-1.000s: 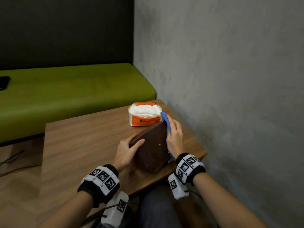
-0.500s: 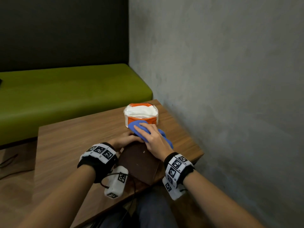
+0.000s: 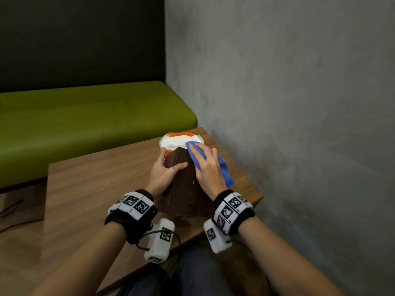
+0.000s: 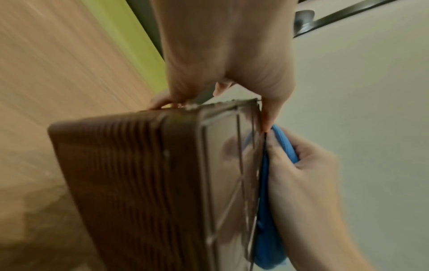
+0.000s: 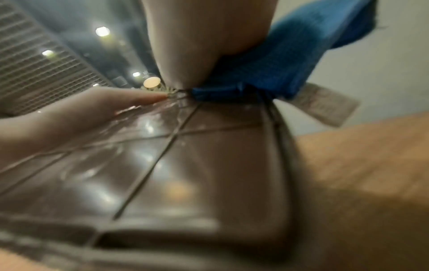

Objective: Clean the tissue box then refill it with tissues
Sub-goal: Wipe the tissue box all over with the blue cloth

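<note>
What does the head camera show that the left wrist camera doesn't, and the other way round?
Only the head view shows the orange-and-white tissue pack behind the brown tissue box, and the green bench. Only the left wrist view shows the box's ribbed side. Both show the tissue box on the wooden table, the left hand gripping it and the right hand holding the blue cloth against it.

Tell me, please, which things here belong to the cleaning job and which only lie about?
In the job: brown tissue box, gripped by the left hand; blue cloth under the right hand; tissue pack.
Just there: green bench; grey wall.
</note>
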`<state>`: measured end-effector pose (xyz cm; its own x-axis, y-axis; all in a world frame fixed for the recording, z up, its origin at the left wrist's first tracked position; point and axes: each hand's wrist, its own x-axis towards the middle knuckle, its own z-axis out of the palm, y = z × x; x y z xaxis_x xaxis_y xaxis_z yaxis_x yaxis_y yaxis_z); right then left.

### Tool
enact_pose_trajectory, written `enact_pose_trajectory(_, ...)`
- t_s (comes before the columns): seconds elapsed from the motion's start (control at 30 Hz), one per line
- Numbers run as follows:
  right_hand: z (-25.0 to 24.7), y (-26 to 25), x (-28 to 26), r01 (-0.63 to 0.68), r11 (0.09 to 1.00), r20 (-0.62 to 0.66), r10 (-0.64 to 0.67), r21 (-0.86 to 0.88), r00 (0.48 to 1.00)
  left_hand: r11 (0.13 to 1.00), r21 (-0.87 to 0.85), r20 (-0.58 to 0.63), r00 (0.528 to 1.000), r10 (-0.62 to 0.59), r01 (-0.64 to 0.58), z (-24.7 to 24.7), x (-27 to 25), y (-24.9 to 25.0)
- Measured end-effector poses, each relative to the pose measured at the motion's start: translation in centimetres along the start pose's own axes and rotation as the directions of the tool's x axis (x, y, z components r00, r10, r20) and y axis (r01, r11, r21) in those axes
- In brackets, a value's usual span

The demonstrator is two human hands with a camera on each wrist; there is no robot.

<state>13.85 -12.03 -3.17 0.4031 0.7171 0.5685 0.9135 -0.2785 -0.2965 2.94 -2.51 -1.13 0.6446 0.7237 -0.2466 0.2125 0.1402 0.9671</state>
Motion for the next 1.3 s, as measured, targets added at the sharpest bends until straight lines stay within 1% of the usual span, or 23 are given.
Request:
enact_pose_trajectory(0.07,-0.7,0.9,-0.4,0.039,0.997,0.071,-0.035,-0.064,0.997,0.998,0.057,-0.005,1.0,0.025,-0.025,-0.6,0.1,0.0)
enact_pose_trajectory(0.1,-1.2,1.3,-0.6,0.021,0.997,0.117,-0.013,-0.075,0.993,0.996,0.079,-0.01,0.999,0.043,-0.042,-0.8,-0.2,0.3)
enact_pose_trajectory(0.13,-1.6,1.5,-0.5,-0.03,0.997,0.149,0.039,-0.065,0.988,0.994,0.101,-0.015,0.998,0.053,-0.051,-0.9,-0.3,0.5)
enact_pose_trajectory(0.17,-1.8,1.5,-0.3,-0.093,0.995,0.156,0.098,-0.039,0.983,0.991,0.116,-0.02,0.998,0.065,-0.063,-0.8,-0.5,0.6)
enact_pose_trajectory(0.2,-2.1,1.3,0.0,-0.137,0.991,0.125,0.137,-0.005,0.983,0.988,0.13,-0.023,0.996,0.084,-0.08,-0.6,-0.7,0.8)
enact_pose_trajectory(0.23,-2.2,0.6,0.5,-0.145,0.989,0.079,0.143,0.02,0.987,0.984,0.159,-0.033,0.995,0.089,-0.082,-0.2,-1.0,0.9)
enact_pose_trajectory(0.3,-2.3,-1.6,1.2,-0.091,0.994,0.01,0.09,0.063,0.996,0.975,0.201,-0.062,0.992,0.114,-0.1,0.8,-1.5,0.8)
enact_pose_trajectory(0.4,-1.9,-3.7,0.5,-0.007,0.996,-0.003,0.007,0.091,1.0,0.975,0.198,-0.069,0.991,0.116,-0.101,1.1,-2.4,1.4)
enact_pose_trajectory(0.47,-1.9,-2.4,-0.3,0.022,0.998,-0.011,-0.022,0.066,1.0,0.978,0.183,-0.082,0.99,0.113,-0.097,0.4,-2.9,1.7)
enact_pose_trajectory(0.5,-2.0,-1.4,-0.5,0.014,0.998,-0.011,-0.014,0.053,1.0,0.982,0.17,-0.091,0.991,0.102,-0.085,0.0,-3.1,1.8)
enact_pose_trajectory(0.57,-2.3,-0.2,-0.1,-0.046,0.998,-0.013,0.046,0.045,0.999,0.988,0.148,-0.097,0.994,0.059,-0.044,0.0,-3.2,1.5)
enact_pose_trajectory(0.63,-2.4,-1.1,0.8,-0.058,0.996,-0.032,0.06,0.07,0.998,0.994,0.098,-0.108,0.993,0.052,-0.041,0.4,-2.3,0.9)
enact_pose_trajectory(0.7,-2.3,-2.8,1.1,0.009,0.997,-0.061,-0.004,0.076,0.998,0.999,0.039,-0.111,0.993,0.033,-0.028,0.6,-1.1,-0.1)
enact_pose_trajectory(0.73,-2.2,-3.3,0.8,0.046,0.997,-0.06,-0.042,0.065,0.997,0.999,0.038,-0.111,0.993,0.043,-0.039,0.5,-0.5,-0.5)
enact_pose_trajectory(0.83,-2.3,-1.5,-0.4,0.109,0.994,-0.025,-0.11,-0.032,0.994,0.998,0.033,-0.099,0.994,0.054,-0.051,0.1,-1.8,0.7)
enact_pose_trajectory(0.9,-2.4,0.4,-0.3,0.084,0.996,-0.008,-0.084,-0.037,0.996,0.999,-0.026,-0.058,0.998,0.023,-0.024,0.1,-2.8,1.2)
enact_pose_trajectory(0.97,-2.6,0.5,0.5,0.021,0.998,-0.017,-0.021,0.055,1.0,0.999,-0.045,-0.032,0.999,0.015,-0.016,0.6,-3.3,1.3)
enact_pose_trajectory(1.0,-2.7,-0.4,0.7,0.013,0.996,-0.027,-0.01,0.092,1.0,0.999,-0.042,-0.034,0.999,0.025,-0.026,0.9,-3.2,1.4)
enact_pose_trajectory(1.1,-2.5,-2.8,0.0,0.13,0.985,-0.061,-0.124,0.11,0.99,0.998,-0.031,-0.045,0.997,0.058,-0.06,1.4,-2.5,1.4)
enact_pose_trajectory(1.17,-2.6,-2.3,-0.9,0.185,0.98,-0.05,-0.182,0.078,0.982,0.998,0.011,-0.05,0.997,0.059,-0.058,1.0,-2.1,0.9)
enact_pose_trajectory(1.2,-2.7,-1.4,-1.3,0.18,0.983,-0.056,-0.177,0.047,0.983,0.998,0.021,-0.065,0.996,0.057,-0.056,0.7,-2.0,0.6)
enact_pose_trajectory(1.23,-2.7,-0.2,-1.4,0.146,0.989,-0.068,-0.144,0.035,0.987,0.999,0.02,-0.078,0.996,0.045,-0.044,0.3,-1.9,0.3)
enact_pose_trajectory(1.3,-2.8,1.5,-1.4,0.02,0.994,-0.077,-0.012,0.11,0.997,0.999,-0.037,-0.07,0.997,0.016,-0.019,-0.3,-2.2,0.1)
